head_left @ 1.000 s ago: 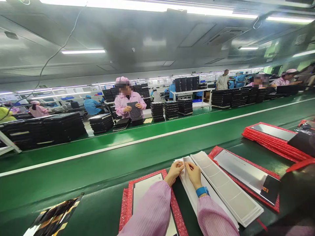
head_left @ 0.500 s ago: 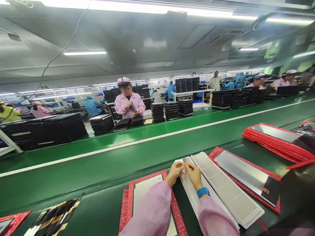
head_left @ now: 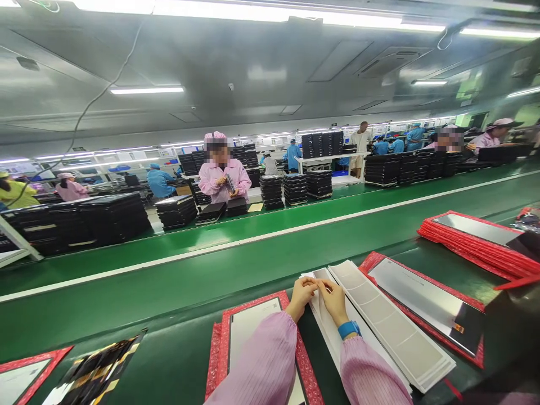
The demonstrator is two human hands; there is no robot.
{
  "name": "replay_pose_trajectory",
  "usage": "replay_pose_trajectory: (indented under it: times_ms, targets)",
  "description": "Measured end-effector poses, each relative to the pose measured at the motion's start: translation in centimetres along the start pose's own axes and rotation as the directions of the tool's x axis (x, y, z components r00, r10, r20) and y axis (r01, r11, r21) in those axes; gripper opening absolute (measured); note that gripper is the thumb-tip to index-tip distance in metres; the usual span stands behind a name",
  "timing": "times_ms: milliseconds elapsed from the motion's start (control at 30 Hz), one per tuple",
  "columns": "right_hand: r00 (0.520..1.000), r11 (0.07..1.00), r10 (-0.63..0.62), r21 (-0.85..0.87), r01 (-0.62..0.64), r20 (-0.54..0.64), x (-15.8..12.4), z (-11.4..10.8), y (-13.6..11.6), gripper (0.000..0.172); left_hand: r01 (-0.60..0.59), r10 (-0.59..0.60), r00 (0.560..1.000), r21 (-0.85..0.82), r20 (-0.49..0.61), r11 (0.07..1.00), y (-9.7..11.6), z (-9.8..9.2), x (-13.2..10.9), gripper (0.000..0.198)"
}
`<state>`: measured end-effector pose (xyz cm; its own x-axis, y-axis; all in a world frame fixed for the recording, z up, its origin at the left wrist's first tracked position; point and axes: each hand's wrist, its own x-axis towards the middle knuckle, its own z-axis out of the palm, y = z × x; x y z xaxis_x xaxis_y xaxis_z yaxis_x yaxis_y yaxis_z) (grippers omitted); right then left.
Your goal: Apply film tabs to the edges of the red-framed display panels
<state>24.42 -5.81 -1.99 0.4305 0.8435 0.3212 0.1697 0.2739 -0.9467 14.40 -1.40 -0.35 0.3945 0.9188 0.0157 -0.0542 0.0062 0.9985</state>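
Observation:
My left hand [head_left: 301,297] and my right hand [head_left: 332,301] meet fingertip to fingertip over the far end of a white sheet stack [head_left: 327,329]. Both are pinched closed; whatever sits between the fingertips is too small to make out. Right of my right hand lies a second strip of sheets with grey rectangular panels [head_left: 388,320]. Under my left forearm, a flat display panel [head_left: 253,320] rests on red bubble wrap [head_left: 310,365], partly covered by my sleeve. A blue band [head_left: 348,329] circles my right wrist.
To the right, a silvery display panel [head_left: 422,298] lies on red wrap, with a stack of red-wrapped panels [head_left: 472,247] beyond. Dark flex strips [head_left: 95,368] lie at left. Across the green conveyor belt [head_left: 177,275], a co-worker in pink [head_left: 224,180] stands behind black stacks [head_left: 175,212].
My fingertips stay together over the sheets, with only slight finger movement. The view has shifted a little, showing more of the red-wrapped panel at lower left. A distant person in white has moved left.

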Motion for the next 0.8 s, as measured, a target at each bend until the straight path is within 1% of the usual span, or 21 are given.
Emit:
replay_pose_trajectory:
  times_ms: [200, 300, 433, 567, 667, 800]
  targets:
    - [1.000, 1.000, -0.012, -0.006, 0.012, -0.021, 0.1, 0.0, -0.3, 0.045, -0.024, 0.024, 1.000, -0.013, -0.015, 1.000, 0.6, 0.2, -0.3, 0.015]
    - [1.000, 1.000, -0.003, 0.005, 0.003, -0.029, 0.1, 0.0, -0.3, 0.044, -0.038, 0.037, 0.998, -0.004, -0.052, 0.999, 0.7, 0.5, -0.5, 0.016]
    - [1.000, 1.000, 0.012, 0.010, -0.011, -0.029, 0.0, 0.1, -0.3, 0.042, -0.025, 0.026, 0.994, 0.008, -0.109, 1.000, 0.7, 0.8, -0.3, 0.017]
    - [0.999, 1.000, 0.010, 0.000, -0.010, -0.045, -0.1, 0.2, -0.3, 0.042, -0.050, 0.055, 0.987, 0.034, -0.151, 0.998, 0.8, 0.6, -0.1, 0.024]
    - [0.998, 1.000, 0.006, -0.013, -0.007, -0.063, -0.1, 0.2, -0.5, 0.041, -0.086, 0.095, 0.985, 0.070, -0.145, 0.994, 1.0, 0.4, -0.1, 0.030]
    - [0.998, 1.000, 0.004, -0.004, -0.004, -0.066, -0.2, 0.1, -0.6, 0.039, -0.132, 0.144, 0.983, 0.101, -0.115, 0.986, 1.1, 0.3, 0.0, 0.030]
